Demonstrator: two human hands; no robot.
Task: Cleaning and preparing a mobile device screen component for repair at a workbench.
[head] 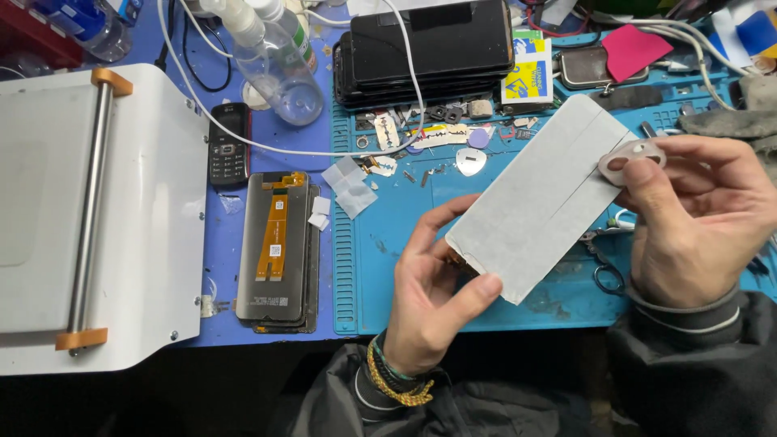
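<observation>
Left hand (429, 283) pinches the near end of a grey flat panel (538, 198); right hand (696, 218) pinches a small white tab (631, 158) at its far end

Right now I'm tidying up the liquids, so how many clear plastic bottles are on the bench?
2 for certain: a clear spray bottle lying beside the stack of screens, and a blue-labelled bottle in the top left corner, partly cut off. Others may be hidden.

You're over a blue worktable (217, 267) with a teal repair mat (388, 243) at centre; a white laminating machine (154, 202) fills the left.
</observation>
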